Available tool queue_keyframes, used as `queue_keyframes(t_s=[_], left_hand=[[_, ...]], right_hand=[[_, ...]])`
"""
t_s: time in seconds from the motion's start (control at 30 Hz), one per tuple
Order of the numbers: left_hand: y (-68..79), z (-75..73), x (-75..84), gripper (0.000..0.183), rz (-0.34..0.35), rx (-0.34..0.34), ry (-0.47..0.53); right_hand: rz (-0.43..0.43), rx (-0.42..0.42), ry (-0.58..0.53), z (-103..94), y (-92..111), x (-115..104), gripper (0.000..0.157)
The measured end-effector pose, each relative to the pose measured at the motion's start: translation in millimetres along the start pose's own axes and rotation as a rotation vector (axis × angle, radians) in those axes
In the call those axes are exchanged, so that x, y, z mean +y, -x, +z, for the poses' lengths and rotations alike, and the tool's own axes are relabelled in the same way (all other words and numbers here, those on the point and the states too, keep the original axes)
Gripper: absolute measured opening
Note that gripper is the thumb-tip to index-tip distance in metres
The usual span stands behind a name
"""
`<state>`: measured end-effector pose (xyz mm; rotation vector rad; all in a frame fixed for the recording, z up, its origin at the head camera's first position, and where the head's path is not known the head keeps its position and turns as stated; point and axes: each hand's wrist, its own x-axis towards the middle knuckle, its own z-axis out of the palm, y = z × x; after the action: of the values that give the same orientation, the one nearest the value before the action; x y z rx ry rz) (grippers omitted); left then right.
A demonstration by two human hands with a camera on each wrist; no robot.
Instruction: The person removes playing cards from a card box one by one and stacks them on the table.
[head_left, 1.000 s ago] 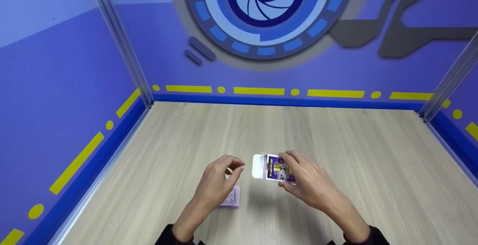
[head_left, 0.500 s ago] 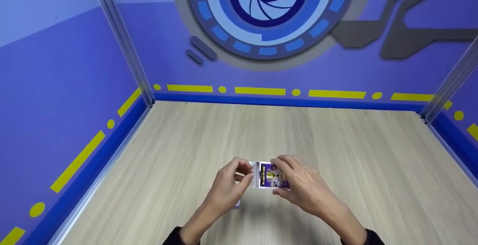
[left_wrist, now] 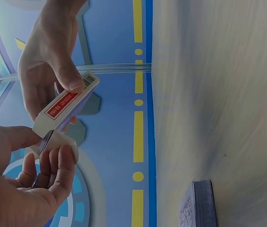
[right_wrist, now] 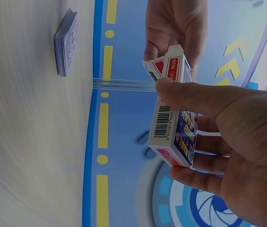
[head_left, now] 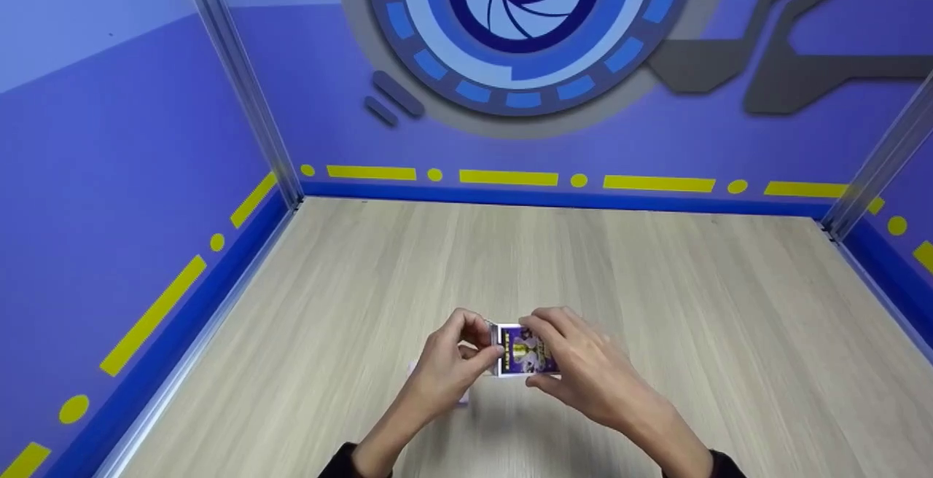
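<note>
A small purple playing-card box (head_left: 521, 354) with white edges is held above the table, its mouth facing left. My right hand (head_left: 594, 365) grips its closed end, the thumb lying along the barcode side in the right wrist view. At the mouth, my left hand (head_left: 453, 354) has its thumb and fingers around the white flap (left_wrist: 62, 141). Dark card edges (left_wrist: 46, 141) show inside the mouth in the left wrist view. On the table lies a deck of purple-backed cards (right_wrist: 67, 45), mostly hidden behind my left hand in the head view.
The wood-grain table (head_left: 656, 281) is enclosed by blue panels (head_left: 408, 135) at the back and sides. Metal posts (head_left: 248, 92) stand at the corners.
My left hand has moved right to the box's mouth and taken hold at the flap. My right hand has brought the box left and nearer; the flap, standing out before, is now folded inward.
</note>
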<state>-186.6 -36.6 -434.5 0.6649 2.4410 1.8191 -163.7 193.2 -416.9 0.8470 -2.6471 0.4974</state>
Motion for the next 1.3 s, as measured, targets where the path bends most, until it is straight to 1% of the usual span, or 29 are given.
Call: queue_keyframes(t_s=[0.1, 0.23, 0.33, 0.4, 0.57, 0.67, 0.77, 0.87, 0.97, 1.07, 1.13, 1.17, 1.23, 1.3], left_hand=[[0.4, 0.6, -0.3, 0.025, -0.016, 0.016, -0.025], [0.9, 1.8, 0.3, 0.023, -0.027, 0.031, -0.055], [1.4, 1.7, 1.4, 0.021, -0.025, 0.031, -0.035], [1.4, 1.1, 1.7, 0.022, -0.027, 0.023, 0.004], [0.5, -1.1, 2.4, 0.023, -0.054, 0.012, 0.062], [0.7, -3.2, 4.1, 0.026, -0.03, 0.024, 0.059], [0.9, -6.3, 5.5, 0.035, 0.035, 0.052, -0.03], [1.7, -10.2, 7.0, 0.043, 0.116, 0.085, -0.161], [2.2, -14.5, 8.4, 0.043, 0.182, 0.096, -0.265], [2.1, -18.7, 8.5, 0.036, 0.224, 0.071, -0.364], [2.2, -21.3, 8.4, 0.03, 0.232, 0.035, -0.448], [2.1, -22.4, 8.1, 0.03, 0.233, 0.013, -0.494], [2.2, -23.6, 7.7, 0.038, 0.23, -0.023, -0.584], [2.5, -23.6, 7.1, 0.049, 0.232, -0.045, -0.658]], right_hand=[[-0.007, -0.005, -0.005, 1.2, 0, -1, 0.073], [-0.016, -0.002, -0.001, 2.9, 0, -1, 0.074], [-0.015, 0.004, 0.008, 3.9, 0, -1, 0.074], [-0.016, 0.009, 0.011, 4.4, 0, 0, 0.075], [-0.027, 0.024, 0.003, 5.7, 0, 3, 0.074], [-0.021, 0.029, 0.001, 5.6, 0, 5, 0.074], [-0.005, 0.025, 0.009, 4.9, 0, 7, 0.073], [0.012, 0.017, 0.019, 3.8, -1, 9, 0.073], [0.026, 0.012, 0.025, 3.1, -1, 10, 0.073], [0.03, 0.012, 0.023, 3.2, -1, 10, 0.073], [0.03, 0.014, 0.02, 3.5, -1, 11, 0.073], [0.031, 0.015, 0.018, 3.7, -1, 11, 0.073], [0.029, 0.018, 0.019, 4.0, -1, 12, 0.072], [0.026, 0.018, 0.021, 4.1, -1, 11, 0.072]])
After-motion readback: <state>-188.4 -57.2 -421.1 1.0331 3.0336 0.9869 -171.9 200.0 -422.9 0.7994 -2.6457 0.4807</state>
